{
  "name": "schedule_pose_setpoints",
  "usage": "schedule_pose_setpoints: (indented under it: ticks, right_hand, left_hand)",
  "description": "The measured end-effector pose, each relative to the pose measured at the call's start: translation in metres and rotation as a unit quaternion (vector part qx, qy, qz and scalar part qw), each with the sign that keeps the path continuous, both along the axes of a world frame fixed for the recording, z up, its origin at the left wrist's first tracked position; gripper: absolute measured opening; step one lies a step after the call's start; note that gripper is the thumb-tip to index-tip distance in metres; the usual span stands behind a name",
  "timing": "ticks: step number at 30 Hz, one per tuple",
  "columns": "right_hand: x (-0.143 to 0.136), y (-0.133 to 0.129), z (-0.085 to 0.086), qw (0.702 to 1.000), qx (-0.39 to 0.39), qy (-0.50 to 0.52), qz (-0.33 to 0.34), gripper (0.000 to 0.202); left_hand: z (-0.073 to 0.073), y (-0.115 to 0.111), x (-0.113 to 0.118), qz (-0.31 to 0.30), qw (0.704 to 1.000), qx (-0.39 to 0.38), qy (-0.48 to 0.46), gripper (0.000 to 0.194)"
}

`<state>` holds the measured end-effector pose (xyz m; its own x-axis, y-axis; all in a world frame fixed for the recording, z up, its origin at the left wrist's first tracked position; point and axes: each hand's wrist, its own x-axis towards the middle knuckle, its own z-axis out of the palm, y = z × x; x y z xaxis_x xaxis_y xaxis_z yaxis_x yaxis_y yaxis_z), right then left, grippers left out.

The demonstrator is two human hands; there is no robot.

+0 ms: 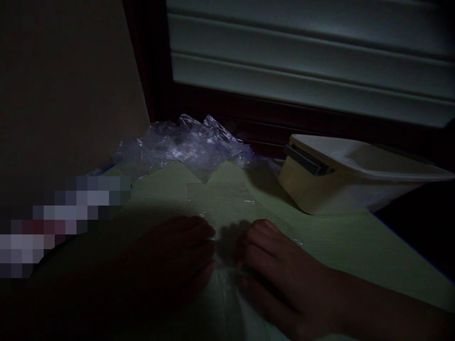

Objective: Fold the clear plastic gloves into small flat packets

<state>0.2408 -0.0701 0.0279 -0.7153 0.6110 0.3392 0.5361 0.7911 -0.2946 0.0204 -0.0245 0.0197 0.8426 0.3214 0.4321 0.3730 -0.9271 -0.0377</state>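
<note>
A clear plastic bag (221,201) lies flat on the pale green tabletop in front of me, its near part stretching down between my hands. My left hand (185,251) is in deep shadow at the bag's left side, fingers pressed together and curled onto the plastic. From the right, my right hand (273,265) bends its fingers down onto the bag's other side, thumb held lower. Both sets of fingertips are partly hidden in the dark. A narrow gap separates the hands.
Behind the bag, crumpled clear plastic bags (192,142) are heaped against the wall corner. A cream plastic bin (320,189) with a dark grey handle stands at the right table edge. Pale slatted shutters (302,57) rise behind. A pixelated patch covers the left edge.
</note>
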Motion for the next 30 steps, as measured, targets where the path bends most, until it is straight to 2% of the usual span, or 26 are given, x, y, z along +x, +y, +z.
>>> schedule_pose_setpoints:
  ticks: [5,11,17,21,26,30]
  right_hand:
    - [-0.002,-0.001,0.002,1.000,0.014,0.010,-0.005,0.011]
    - [-0.003,-0.001,0.001,0.999,-0.020,0.014,-0.030,0.021]
    - [-0.002,0.000,0.001,0.998,-0.033,0.021,-0.051,0.025]
    - [-0.001,0.000,-0.002,0.996,-0.030,0.025,-0.086,0.026]
    - [-0.001,0.002,-0.006,0.990,-0.023,0.030,-0.133,0.022]
    - [-0.001,0.002,-0.006,0.981,-0.024,0.043,-0.186,0.013]
  left_hand:
    - [0.002,-0.007,-0.001,-0.014,1.000,0.017,-0.021,0.037]
    - [0.003,-0.013,-0.001,-0.006,0.997,0.034,-0.068,0.050]
    - [0.008,-0.013,-0.002,-0.016,0.998,0.026,-0.059,0.045]
    - [0.011,-0.013,-0.003,-0.038,0.998,0.000,-0.053,0.039]
    - [0.008,-0.016,-0.003,-0.027,0.997,0.021,-0.070,0.056]
    - [0.005,-0.018,-0.002,-0.029,0.997,0.020,-0.062,0.049]
